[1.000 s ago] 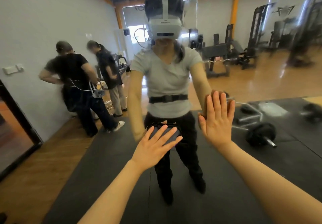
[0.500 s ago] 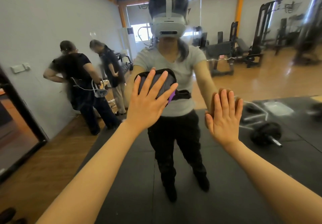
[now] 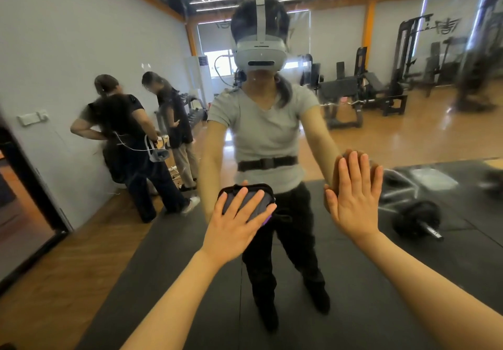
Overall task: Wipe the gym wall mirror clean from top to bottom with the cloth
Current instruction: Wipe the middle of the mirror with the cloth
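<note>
My left hand [image 3: 234, 230] presses the cloth [image 3: 246, 201] flat on the mirror [image 3: 81, 50] with fingers spread, my right hand [image 3: 353, 200] leans open beside; next I must wipe lower.

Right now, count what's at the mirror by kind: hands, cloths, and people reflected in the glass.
Hands: 2, the left hand pressing the cloth, the right hand flat on the mirror
Cloths: 1, the dark cloth
Reflected people: 3, the wearer and two bystanders
Total: 6
</note>
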